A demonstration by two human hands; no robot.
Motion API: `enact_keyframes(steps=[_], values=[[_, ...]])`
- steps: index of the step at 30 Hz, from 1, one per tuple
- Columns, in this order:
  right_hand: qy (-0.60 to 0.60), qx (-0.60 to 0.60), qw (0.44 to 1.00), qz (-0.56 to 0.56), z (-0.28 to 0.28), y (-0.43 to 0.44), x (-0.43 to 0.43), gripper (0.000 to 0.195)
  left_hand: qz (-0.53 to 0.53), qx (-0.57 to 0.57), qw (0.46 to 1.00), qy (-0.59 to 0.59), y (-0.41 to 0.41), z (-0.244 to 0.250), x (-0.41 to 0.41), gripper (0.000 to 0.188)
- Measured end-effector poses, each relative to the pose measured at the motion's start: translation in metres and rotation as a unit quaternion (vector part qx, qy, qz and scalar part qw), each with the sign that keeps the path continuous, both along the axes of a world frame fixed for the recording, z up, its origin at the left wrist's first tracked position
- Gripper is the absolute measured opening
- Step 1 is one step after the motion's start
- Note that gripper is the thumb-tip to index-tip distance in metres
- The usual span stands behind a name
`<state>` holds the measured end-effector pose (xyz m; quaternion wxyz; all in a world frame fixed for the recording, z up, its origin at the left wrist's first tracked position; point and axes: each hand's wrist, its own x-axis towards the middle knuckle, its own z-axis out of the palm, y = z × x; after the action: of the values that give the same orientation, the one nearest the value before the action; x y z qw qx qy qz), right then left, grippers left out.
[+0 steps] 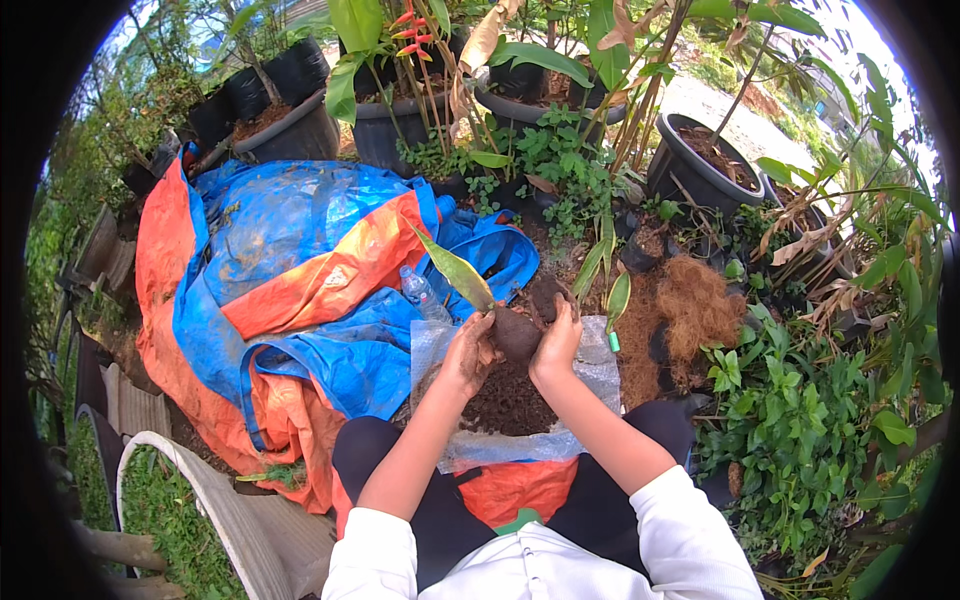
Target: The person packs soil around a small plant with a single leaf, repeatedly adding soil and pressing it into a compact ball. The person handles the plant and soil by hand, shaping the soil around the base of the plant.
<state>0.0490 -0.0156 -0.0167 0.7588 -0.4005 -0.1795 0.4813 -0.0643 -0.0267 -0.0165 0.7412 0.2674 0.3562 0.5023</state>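
A dark, rounded soil ball (516,334) with a yellow-edged snake plant leaf (456,271) rising from it sits between my hands. Its left side rests in the soil-smeared fingers of my left hand (474,351). My right hand (559,337) is curled around a dark clump of soil (546,295), close against the ball's right side. Directly below both hands, a heap of loose dark soil (506,405) lies on a sheet of bubble wrap (600,367). More snake plant leaves (618,300) stand just beyond the right hand, near a small green cylinder (613,342).
A crumpled blue and orange tarpaulin (262,217) spreads to the left, with a plastic bottle (424,294) at its edge. Coconut fibre (694,304) lies to the right beside leafy plants (787,405). Large black pots (705,165) line the back. Curved sheets (247,517) stand lower left.
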Motion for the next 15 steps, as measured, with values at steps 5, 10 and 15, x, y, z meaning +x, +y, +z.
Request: enact_keyframes(steps=[5, 10, 15], values=[[0.038, -0.041, 0.998, -0.012, -0.009, -0.008, -0.014, 0.032, 0.014, -0.065, 0.998, -0.001, 0.003, -0.006, 0.009, 0.027], [0.014, 0.033, 0.998, 0.052, -0.017, -0.015, -0.02, 0.033, 0.031, -0.099, 0.968, -0.228, 0.005, -0.018, 0.014, 0.029], [-0.084, 0.072, 0.991, 0.08, 0.016, -0.025, -0.016, 0.032, 0.018, 0.003, 0.962, -0.272, 0.012, -0.02, 0.011, 0.04]])
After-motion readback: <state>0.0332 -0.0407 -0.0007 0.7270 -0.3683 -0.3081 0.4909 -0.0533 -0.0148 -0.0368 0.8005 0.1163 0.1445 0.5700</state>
